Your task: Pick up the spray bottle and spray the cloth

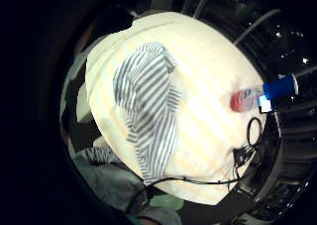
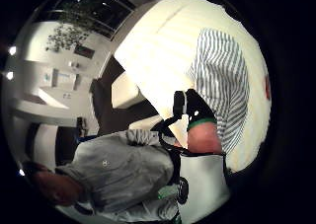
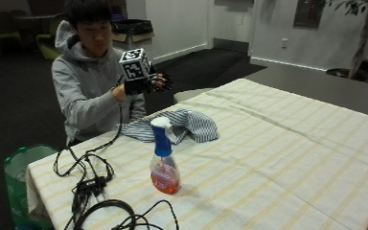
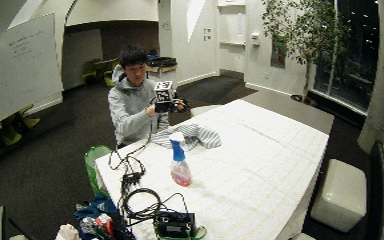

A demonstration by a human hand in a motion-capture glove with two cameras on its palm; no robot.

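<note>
Overhead, gloved right hand [image 3: 147,84], spray bottle [image 3: 164,158] upright near striped cloth [image 3: 174,125].

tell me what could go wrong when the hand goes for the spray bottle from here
The spray bottle stands tall and narrow on the tablecloth, so a sideways bump from the gloved hand, now raised above the table, could tip it. Loose cables lie beside the bottle and might snag. The striped cloth sits bunched, so spray may miss parts.
</note>
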